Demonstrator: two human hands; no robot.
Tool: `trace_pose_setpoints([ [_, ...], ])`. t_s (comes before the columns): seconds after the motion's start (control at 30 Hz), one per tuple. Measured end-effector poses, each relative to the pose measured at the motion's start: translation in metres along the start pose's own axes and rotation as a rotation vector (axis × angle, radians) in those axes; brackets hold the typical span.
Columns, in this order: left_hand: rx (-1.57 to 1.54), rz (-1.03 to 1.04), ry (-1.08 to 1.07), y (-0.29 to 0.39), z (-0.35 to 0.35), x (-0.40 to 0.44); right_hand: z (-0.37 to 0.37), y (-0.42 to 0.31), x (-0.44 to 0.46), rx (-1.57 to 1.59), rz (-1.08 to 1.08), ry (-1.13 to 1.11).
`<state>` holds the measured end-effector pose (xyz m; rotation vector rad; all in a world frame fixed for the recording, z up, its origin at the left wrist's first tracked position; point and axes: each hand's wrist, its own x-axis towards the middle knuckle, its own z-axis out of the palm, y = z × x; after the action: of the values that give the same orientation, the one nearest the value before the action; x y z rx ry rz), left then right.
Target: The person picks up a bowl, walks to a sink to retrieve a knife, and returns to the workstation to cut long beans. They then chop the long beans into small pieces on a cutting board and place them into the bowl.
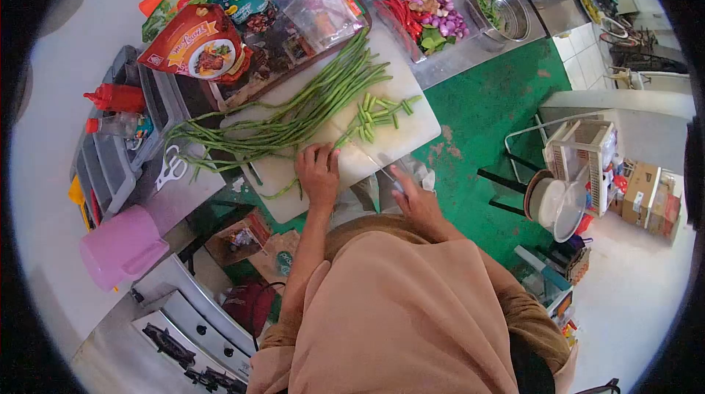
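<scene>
My left hand (318, 174) is on the white cutting board (418, 118), fingers curled and pressed together over a long bean at the lower side of the bunch. My right hand (417, 199) is closed around the handle of a knife (380, 167), whose thin blade points up and left across the board's near edge. A big bunch of long green beans (294, 126) lies across the board and hangs past its left end. Short cut bean pieces (378, 116) sit in a loose pile to the right of the bunch.
Behind the board, a tray holds seasoning packets (198, 45). A clear container of chilies and shallots (433, 16) and a steel bowl (499, 8) stand at the back right. White scissors (171, 166), a red sauce bottle (117, 98) and a pink jug (121, 247) are to the left.
</scene>
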<state>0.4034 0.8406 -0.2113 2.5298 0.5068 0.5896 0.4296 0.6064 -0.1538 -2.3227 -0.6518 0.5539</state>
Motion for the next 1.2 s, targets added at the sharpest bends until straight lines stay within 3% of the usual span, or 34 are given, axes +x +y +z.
trace_pose_setpoints([
  [0.1, 0.004, -0.026, -0.007, -0.002, 0.000, 0.000, 0.002, -0.003, 0.006, 0.000, -0.052, 0.005],
  [0.17, -0.001, -0.066, -0.008, -0.004, -0.003, -0.001, -0.003, -0.003, 0.009, -0.019, 0.135, -0.109],
  [0.27, 0.010, -0.117, -0.002, -0.013, -0.007, -0.004, -0.004, 0.014, 0.011, -0.144, 0.102, -0.015],
  [0.4, 0.096, -0.109, 0.036, -0.034, -0.020, -0.006, -0.018, 0.034, 0.015, -0.142, 0.168, -0.054],
  [0.57, 0.054, -0.113, 0.011, -0.051, -0.038, 0.002, -0.037, 0.069, 0.025, -0.336, -0.305, 0.003],
  [0.8, 0.016, -0.132, -0.016, -0.057, -0.037, 0.005, -0.029, 0.027, 0.067, -0.401, -0.546, -0.034],
  [0.87, -0.001, -0.178, -0.088, -0.054, -0.046, 0.013, -0.008, 0.024, 0.075, -0.293, -0.665, 0.082],
  [1.03, -0.040, -0.236, -0.230, -0.059, -0.057, 0.026, 0.023, -0.008, 0.088, -0.312, -0.657, 0.127],
  [1.13, 0.039, -0.242, -0.209, -0.059, -0.050, 0.023, 0.029, -0.006, 0.091, -0.290, -0.630, 0.148],
  [1.2, 0.090, -0.177, -0.063, -0.056, -0.038, 0.014, 0.025, -0.001, 0.095, -0.268, -0.616, 0.145],
])
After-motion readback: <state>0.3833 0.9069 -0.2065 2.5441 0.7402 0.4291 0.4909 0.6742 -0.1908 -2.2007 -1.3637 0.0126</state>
